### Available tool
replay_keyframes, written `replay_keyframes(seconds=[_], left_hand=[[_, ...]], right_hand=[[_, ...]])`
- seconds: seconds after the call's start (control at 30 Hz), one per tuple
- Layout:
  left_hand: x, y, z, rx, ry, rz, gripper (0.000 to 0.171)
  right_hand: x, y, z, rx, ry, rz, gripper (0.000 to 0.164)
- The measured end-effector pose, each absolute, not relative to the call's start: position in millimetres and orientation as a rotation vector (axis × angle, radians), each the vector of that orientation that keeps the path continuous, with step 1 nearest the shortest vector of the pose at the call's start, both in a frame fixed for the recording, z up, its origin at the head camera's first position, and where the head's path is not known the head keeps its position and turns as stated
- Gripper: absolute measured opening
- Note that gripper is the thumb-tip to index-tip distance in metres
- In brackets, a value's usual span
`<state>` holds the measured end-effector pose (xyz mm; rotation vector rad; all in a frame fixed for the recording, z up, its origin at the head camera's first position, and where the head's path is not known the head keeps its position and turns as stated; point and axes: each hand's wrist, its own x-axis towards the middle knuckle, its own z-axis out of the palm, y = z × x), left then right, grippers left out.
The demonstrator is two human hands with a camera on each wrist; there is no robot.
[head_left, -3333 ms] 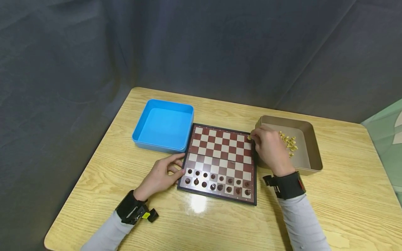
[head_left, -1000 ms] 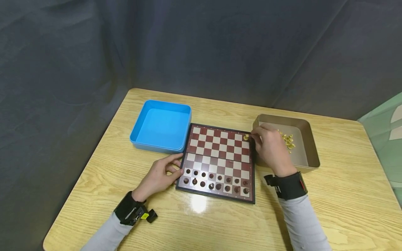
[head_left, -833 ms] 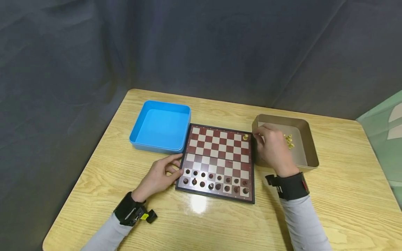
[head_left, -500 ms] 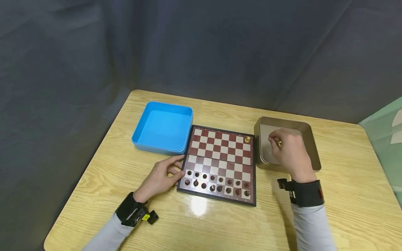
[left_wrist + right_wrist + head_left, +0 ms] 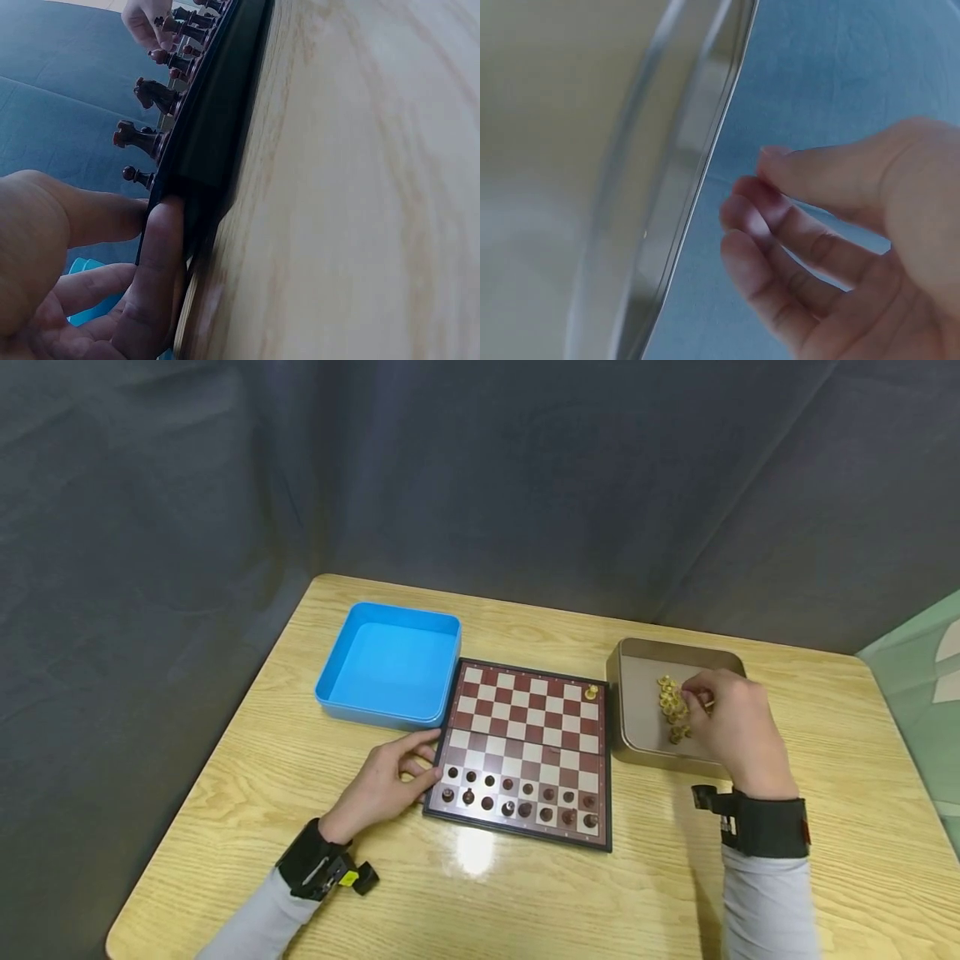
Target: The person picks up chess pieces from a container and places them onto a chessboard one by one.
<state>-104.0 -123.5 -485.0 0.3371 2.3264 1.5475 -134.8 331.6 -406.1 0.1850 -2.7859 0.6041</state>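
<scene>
This looks like a spot screened off for recording; whether the room around it is a lab, an office or a home cannot be told. Dark cloth [image 5: 480, 485] hangs in folds behind a light wood-grain table [image 5: 547, 910] and along its left side, and a pale green patterned surface [image 5: 918, 702] shows at the far right. Black bands [image 5: 771, 828] with small devices [image 5: 364, 878] circle both wrists of the person [image 5: 768, 902], and a bright glare [image 5: 474, 847] lies on the wood.

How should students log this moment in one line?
left hand: touches chessboard edge; right hand: over tan box; yellow pieces: in box, one on chessboard
</scene>
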Motion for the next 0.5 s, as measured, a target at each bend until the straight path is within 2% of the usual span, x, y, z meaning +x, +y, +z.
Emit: replay_keyframes(seconds=[0.5], left_hand=[[-104, -123, -484, 0.319, 2.325, 1.541, 0.059]], right_hand=[[-132, 346, -405, 0.095, -2.953, 0.585, 0.009]])
